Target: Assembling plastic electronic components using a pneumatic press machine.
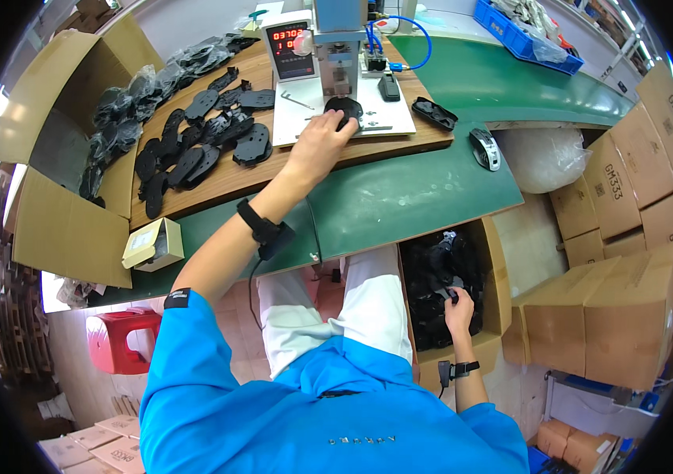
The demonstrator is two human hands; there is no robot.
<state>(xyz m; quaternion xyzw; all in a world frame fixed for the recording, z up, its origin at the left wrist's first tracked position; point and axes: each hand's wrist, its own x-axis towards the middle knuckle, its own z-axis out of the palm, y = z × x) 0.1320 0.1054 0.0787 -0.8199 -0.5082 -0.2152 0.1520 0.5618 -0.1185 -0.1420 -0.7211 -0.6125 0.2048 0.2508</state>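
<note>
My left hand (pixel 323 144) reaches to the bench press (pixel 339 67), its fingers closed on a rounded black plastic shell (pixel 344 105) on the white base plate (pixel 298 125). The shell lies under the press head, partly covered by my fingers. Down to the right, my right hand (pixel 459 313) is inside an open cardboard box (pixel 497 272) of dark plastic parts (pixel 436 265). Its fingers pinch a small dark plastic part (pixel 453 292), whose exact shape I cannot make out.
Loose black shells (pixel 218 130) and bagged parts (pixel 143 87) cover the left of the wooden board. A digital counter box (pixel 292 49) stands beside the press. A computer mouse (pixel 485 150) and another black shell (pixel 433 114) lie to the right. Stacked cartons (pixel 597 308) stand at right.
</note>
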